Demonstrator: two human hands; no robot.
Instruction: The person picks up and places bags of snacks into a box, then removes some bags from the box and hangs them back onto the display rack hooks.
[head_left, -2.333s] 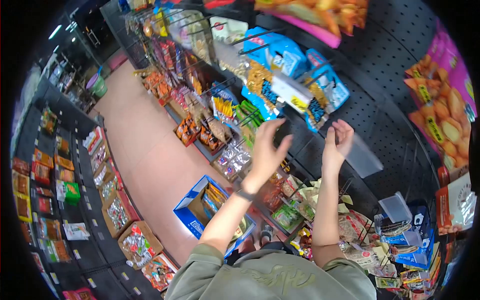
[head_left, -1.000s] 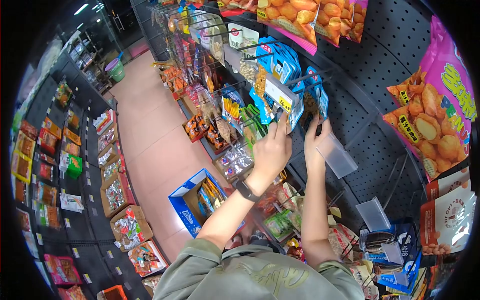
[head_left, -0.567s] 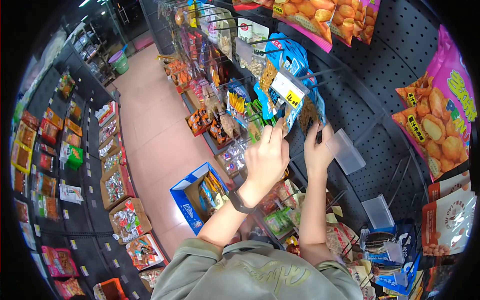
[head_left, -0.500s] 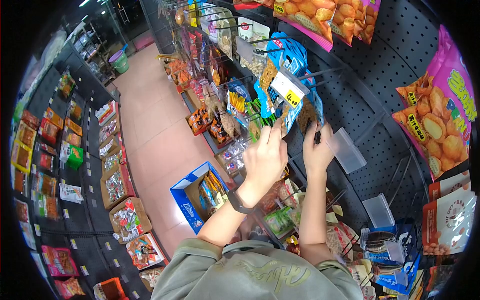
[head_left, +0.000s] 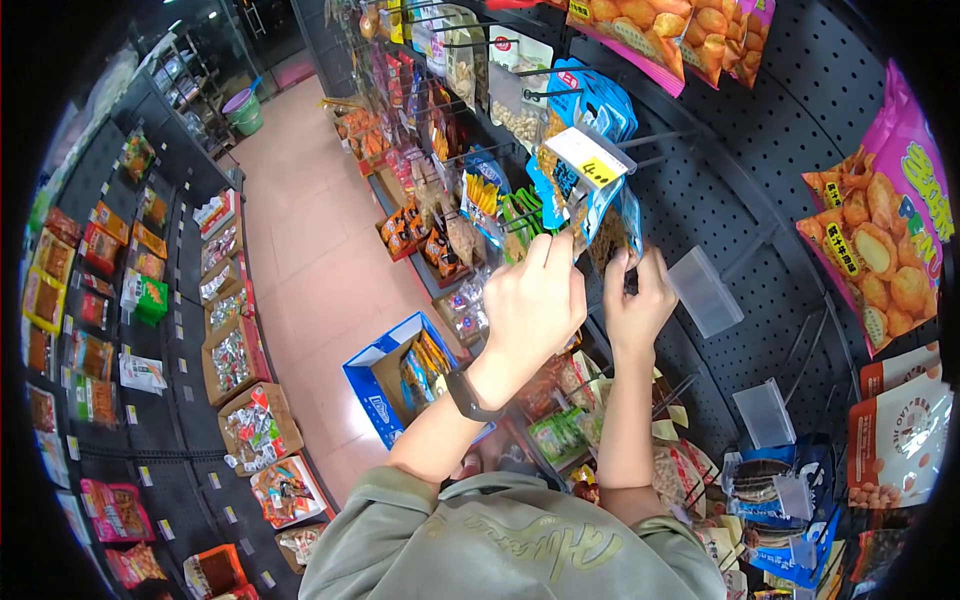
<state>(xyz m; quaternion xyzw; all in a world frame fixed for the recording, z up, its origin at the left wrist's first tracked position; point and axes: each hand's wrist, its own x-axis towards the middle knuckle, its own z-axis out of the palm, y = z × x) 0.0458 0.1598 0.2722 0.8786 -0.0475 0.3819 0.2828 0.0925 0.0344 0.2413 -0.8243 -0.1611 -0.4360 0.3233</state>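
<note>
Blue snack bags (head_left: 592, 98) with clear, brown-filled windows hang from a metal peg, partly behind a white and yellow price tag (head_left: 590, 160). My left hand (head_left: 533, 300), a dark band on its wrist, is closed with its fingertips at the lower edge of a front blue bag (head_left: 600, 212). To its right, my right hand (head_left: 640, 300) pinches the lower edge of a blue snack bag (head_left: 631, 222). Whether both hands grip the same bag cannot be told, since the bags overlap. The bags stay up at the peg, tilted towards me.
Clear plastic tag holders (head_left: 704, 292) stick out on pegs to the right. Large purple snack bags (head_left: 880, 230) hang farther right on the perforated panel (head_left: 740, 180). A blue carton (head_left: 385, 405) with packets stands low by the aisle floor (head_left: 290, 220). Another stocked shelf (head_left: 160, 400) lines the left.
The view has shifted slightly, so the shelf appears lower and farther right. The front blue bags have changed their tilt and shape between my hands. Both hands remain at the bags' lower edges.
</note>
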